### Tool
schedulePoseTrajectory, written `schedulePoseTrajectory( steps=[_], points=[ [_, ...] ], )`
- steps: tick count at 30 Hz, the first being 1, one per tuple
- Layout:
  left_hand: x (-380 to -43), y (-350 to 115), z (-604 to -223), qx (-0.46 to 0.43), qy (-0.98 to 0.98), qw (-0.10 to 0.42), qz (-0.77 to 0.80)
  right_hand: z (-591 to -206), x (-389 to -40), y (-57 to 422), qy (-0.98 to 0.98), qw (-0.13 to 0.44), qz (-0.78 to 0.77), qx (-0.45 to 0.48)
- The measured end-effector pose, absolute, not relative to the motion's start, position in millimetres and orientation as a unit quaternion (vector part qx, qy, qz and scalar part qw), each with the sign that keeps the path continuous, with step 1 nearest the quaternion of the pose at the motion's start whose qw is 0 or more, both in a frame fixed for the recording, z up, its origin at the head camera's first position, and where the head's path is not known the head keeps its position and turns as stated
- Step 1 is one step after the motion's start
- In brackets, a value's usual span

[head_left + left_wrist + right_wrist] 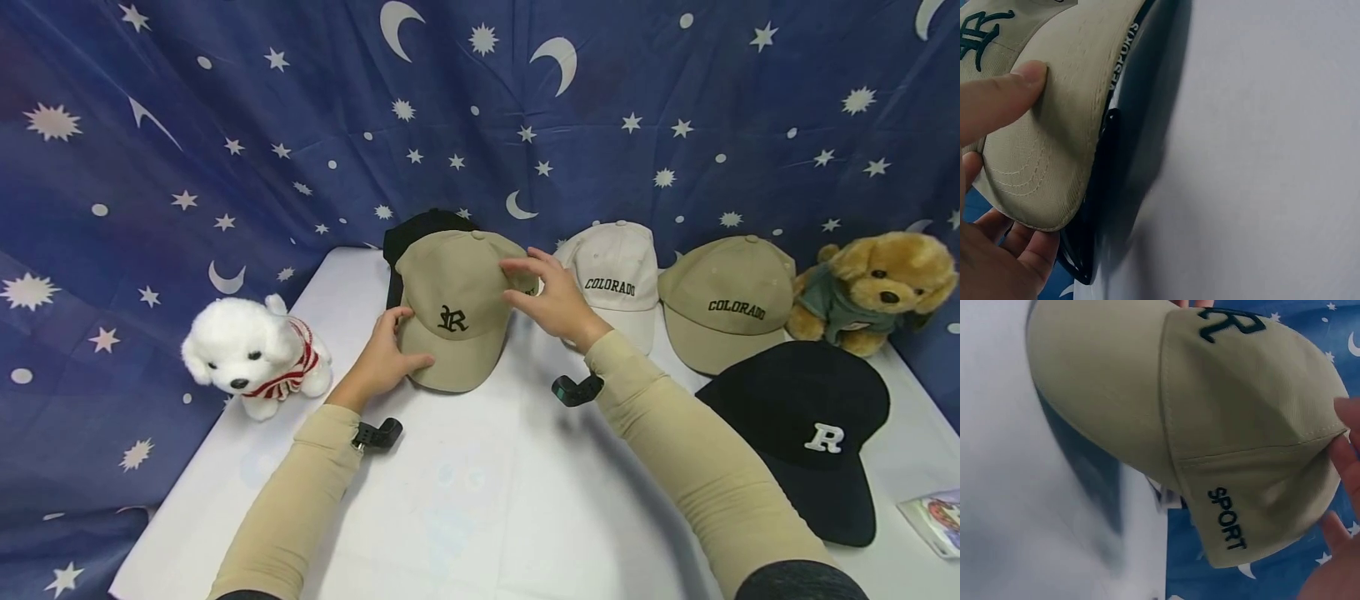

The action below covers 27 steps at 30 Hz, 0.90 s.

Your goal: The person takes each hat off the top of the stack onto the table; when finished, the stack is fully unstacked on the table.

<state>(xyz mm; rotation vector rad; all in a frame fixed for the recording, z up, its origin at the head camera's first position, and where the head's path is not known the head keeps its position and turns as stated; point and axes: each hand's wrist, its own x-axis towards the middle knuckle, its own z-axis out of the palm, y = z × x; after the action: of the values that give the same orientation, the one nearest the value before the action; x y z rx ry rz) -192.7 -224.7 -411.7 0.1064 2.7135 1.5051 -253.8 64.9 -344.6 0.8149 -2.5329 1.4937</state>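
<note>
A beige baseball cap (450,292) with a dark embroidered emblem is between both hands, its brim toward me. My left hand (381,360) grips one side of the brim, its thumb on top and other fingers at the edge and underside in the left wrist view. My right hand (553,293) is at the opposite side of the crown, thumb and fingers spread apart and fingertips right at the fabric. "SPORT" lettering marks the cap's side in the right wrist view. A black cap (420,223) shows partly behind the beige one, mostly hidden.
To the right stand a white COLORADO cap (611,267), a tan COLORADO cap (727,292), a black R cap (810,433) and a brown plush dog (881,283). A white plush dog (247,350) is at left. A small packet (937,521) lies at the right edge of the white table (450,517).
</note>
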Motion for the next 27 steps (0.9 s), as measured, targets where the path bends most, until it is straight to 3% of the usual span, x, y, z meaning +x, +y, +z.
schedulePoseTrajectory(
  steps=[18,27],
  points=[
    [-188,-217,-409,0.049,0.874,0.02,0.483,-337,-260,72,-0.79,-0.024,0.551,0.269],
    [-183,-210,-410,0.059,0.88,0.037,0.471,-328,-256,80,-0.783,-0.021,0.555,0.278]
  ],
)
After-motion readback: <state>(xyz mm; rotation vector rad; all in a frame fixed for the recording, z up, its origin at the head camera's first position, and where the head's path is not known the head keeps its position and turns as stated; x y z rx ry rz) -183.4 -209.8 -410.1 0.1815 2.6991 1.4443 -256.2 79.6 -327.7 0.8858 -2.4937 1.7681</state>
